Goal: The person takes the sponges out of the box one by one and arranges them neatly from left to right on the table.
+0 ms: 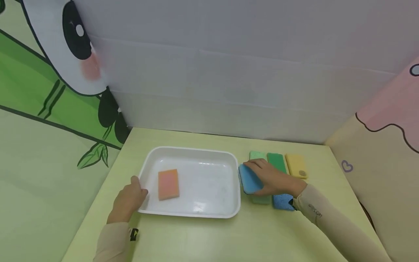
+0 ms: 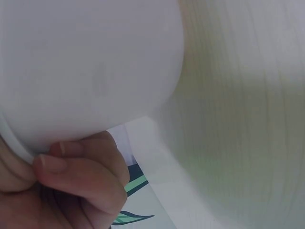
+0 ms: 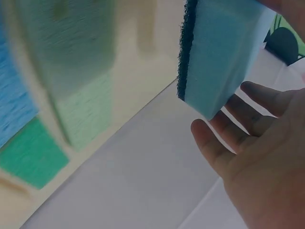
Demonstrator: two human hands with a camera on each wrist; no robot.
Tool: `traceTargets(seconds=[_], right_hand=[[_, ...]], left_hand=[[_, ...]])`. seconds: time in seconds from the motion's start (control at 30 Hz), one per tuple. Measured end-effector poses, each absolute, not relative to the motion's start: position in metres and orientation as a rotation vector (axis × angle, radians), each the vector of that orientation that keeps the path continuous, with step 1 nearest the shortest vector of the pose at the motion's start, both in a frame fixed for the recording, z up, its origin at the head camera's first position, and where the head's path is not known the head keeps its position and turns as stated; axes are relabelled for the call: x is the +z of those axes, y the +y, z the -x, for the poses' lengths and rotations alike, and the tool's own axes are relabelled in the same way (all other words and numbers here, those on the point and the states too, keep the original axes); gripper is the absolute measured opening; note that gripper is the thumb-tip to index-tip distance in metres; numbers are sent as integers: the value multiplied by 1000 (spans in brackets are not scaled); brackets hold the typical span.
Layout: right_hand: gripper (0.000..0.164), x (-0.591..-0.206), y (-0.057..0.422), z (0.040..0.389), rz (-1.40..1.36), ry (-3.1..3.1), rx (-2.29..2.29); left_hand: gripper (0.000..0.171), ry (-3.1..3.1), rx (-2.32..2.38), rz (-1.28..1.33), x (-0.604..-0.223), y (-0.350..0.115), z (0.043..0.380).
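Note:
A white rectangular tray (image 1: 209, 182) stands on the table, with an orange and pink sponge (image 1: 168, 184) lying in its left part. My left hand (image 1: 128, 198) grips the tray's left rim; in the left wrist view its curled fingers (image 2: 81, 179) pinch the edge from beneath. At the tray's right edge, my right hand (image 1: 273, 178) holds a blue sponge (image 1: 250, 179) between thumb and fingers. The right wrist view shows this sponge (image 3: 224, 52) raised off the table, its dark scouring layer on one side.
Right of the tray lie a light green sponge (image 1: 257, 155), a dark green sponge (image 1: 276, 162), a yellow sponge (image 1: 296, 166) and a textured blue sponge (image 1: 283, 202). A muted green sponge (image 1: 262, 199) is partly under my right hand. Printed cloth walls (image 1: 209, 91) enclose the table.

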State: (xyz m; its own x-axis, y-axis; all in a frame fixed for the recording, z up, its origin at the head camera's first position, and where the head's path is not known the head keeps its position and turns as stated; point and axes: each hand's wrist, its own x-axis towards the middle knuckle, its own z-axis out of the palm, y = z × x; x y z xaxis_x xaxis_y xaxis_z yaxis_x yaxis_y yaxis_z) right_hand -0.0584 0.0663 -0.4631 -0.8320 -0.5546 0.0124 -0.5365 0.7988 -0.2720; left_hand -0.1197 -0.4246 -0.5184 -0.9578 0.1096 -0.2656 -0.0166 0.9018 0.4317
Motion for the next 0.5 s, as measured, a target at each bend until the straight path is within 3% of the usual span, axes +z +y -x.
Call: traceTargets(seconds=[0.5], right_hand=[[102, -495, 178, 10, 628, 2992, -439]], left_hand=[[42, 2763, 612, -86, -518, -425, 121]])
